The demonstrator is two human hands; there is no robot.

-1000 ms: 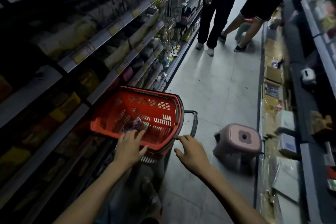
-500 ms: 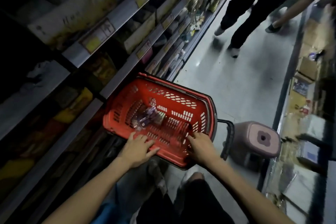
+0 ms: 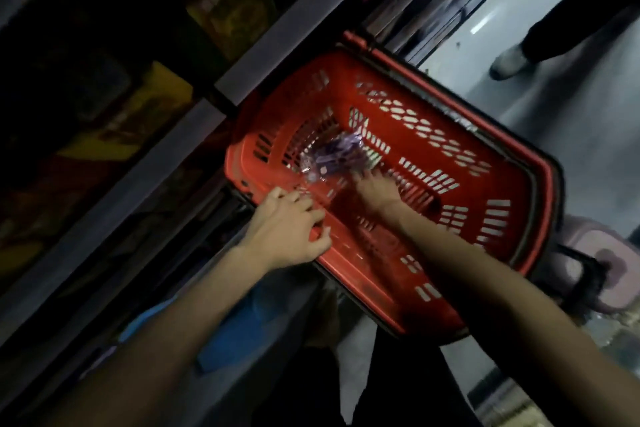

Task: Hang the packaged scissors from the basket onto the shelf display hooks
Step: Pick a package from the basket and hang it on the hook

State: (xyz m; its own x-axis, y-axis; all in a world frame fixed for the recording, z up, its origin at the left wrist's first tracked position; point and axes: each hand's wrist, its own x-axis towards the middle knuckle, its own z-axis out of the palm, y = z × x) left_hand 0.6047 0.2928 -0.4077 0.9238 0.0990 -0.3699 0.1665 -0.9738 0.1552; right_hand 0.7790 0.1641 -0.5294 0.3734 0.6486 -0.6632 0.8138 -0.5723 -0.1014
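Right hand (image 3: 375,191) hovers beside packaged scissors (image 3: 333,157) in basket (image 3: 367,286).

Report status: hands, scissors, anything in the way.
Left hand curled over red basket near rim. Right hand open inside basket, fingertips at packaged scissors, not gripped. Packs lie on basket floor; nothing blocking them.

Open mouth of basket (image 3: 485,184) above; shelf (image 3: 277,42) edge tight alongside.
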